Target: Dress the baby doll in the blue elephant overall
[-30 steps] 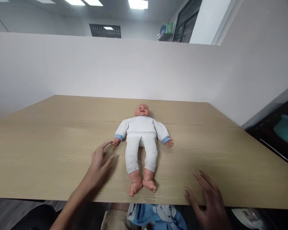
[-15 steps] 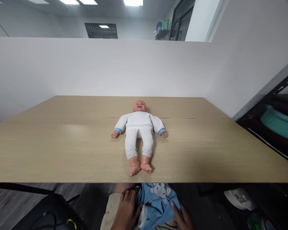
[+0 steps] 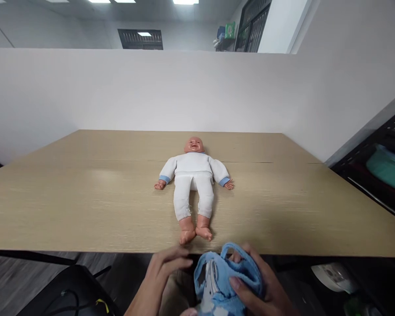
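Note:
My right hand (image 3: pixel 260 285) grips a small blue doll garment (image 3: pixel 222 287) at the table's front edge, its thumb pressed on the cloth. The garment is bunched, with loops like straps or openings at the top and a whitish patch below. To the left of it is my left hand (image 3: pixel 159 272), fingers stretched out and apart, with the cloth not held between them. A bald baby doll (image 3: pixel 193 164) in a white top with blue cuffs and white trousers lies on its back on the table, arms spread and bare feet toward me.
The wooden table (image 3: pixel 85 206) meets a white partition (image 3: pixel 171 92) at its back. A dark rack (image 3: pixel 355 175) with a green folded cloth (image 3: pixel 386 166) stands at the right. A black chair (image 3: pixel 66 292) with cables is below at the left.
My right hand has lifted the blue garment from my lap up to the table edge, bunching it. My left hand has risen from my lap and come off the cloth.

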The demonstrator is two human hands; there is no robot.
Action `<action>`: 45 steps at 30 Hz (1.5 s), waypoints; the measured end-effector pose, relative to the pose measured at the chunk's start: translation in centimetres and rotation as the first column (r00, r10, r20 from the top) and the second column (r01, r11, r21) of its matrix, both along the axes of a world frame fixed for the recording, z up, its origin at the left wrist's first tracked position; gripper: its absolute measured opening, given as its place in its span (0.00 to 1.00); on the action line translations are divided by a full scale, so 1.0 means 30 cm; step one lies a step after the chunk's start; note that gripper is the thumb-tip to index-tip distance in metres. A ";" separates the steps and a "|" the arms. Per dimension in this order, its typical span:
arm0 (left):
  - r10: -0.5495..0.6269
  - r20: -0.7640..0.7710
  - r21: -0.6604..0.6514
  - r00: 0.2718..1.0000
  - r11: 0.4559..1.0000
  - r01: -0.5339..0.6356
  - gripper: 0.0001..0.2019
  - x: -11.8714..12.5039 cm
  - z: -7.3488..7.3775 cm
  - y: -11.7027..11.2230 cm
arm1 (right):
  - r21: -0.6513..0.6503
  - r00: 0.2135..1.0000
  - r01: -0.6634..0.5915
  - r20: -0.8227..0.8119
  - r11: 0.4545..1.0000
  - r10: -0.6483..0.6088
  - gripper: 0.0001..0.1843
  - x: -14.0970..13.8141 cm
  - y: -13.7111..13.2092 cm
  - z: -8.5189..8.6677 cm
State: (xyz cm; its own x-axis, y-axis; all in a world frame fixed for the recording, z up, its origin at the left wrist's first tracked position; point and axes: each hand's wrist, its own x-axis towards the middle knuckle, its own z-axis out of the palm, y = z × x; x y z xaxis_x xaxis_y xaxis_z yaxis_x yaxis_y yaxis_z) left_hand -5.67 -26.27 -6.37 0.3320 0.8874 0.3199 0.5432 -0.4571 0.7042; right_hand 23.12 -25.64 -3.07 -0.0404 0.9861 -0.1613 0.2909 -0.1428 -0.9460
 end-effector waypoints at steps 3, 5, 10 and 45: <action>-0.057 0.050 0.064 0.997 0.997 0.053 0.47 0.036 0.173 0.086 | 0.084 0.982 -0.120 -0.137 0.989 0.131 0.26 -0.040 0.117 0.170; -0.104 0.050 0.104 0.993 0.990 0.098 0.53 0.068 0.240 0.151 | 0.125 0.965 -0.160 -0.187 0.979 0.181 0.27 -0.072 0.203 0.257; 0.000 0.179 0.223 0.984 0.974 -0.040 0.12 0.099 0.330 0.340 | 0.165 0.950 -0.072 -0.288 0.984 0.118 0.30 -0.112 0.413 0.372; -0.285 0.367 -0.056 0.885 0.943 0.327 0.11 -0.051 0.555 0.956 | 0.222 0.568 -0.814 0.109 0.537 0.816 0.23 -0.064 1.008 0.403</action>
State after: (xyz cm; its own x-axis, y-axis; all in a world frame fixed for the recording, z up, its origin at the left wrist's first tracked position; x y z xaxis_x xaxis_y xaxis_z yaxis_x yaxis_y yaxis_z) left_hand -7.20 2.41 10.27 0.4783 0.7967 0.3694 0.0988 -0.4668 0.8788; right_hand 21.20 4.59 9.01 -0.8451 0.5314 0.0577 0.1660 0.3636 -0.9166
